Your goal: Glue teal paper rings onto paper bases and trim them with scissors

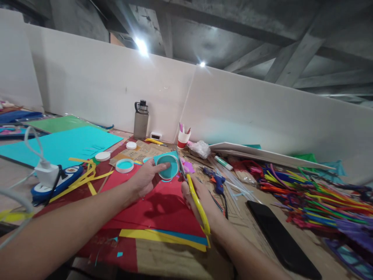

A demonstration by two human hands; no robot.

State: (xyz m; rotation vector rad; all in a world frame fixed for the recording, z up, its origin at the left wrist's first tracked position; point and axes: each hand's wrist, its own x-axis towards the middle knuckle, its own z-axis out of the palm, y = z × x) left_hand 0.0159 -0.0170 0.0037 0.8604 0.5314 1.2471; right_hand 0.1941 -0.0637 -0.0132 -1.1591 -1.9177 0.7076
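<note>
Scissors (199, 206): glossy yellow plastic handles, metal blades. Sheet (157, 210): smooth, matt red paper. Bottle (141, 125): translucent grey plastic. Phone (282, 238): smooth, black surface.

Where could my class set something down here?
Bare patches: the cyan sheet between the green sheet and yellow strips; cardboard between the phone and pipe cleaners. It is crowded around the glue gun.

Brightly lit from overhead lamps (141, 46) with starry glare, soft shadows below, edges stretched, hands slightly blurred.
</note>
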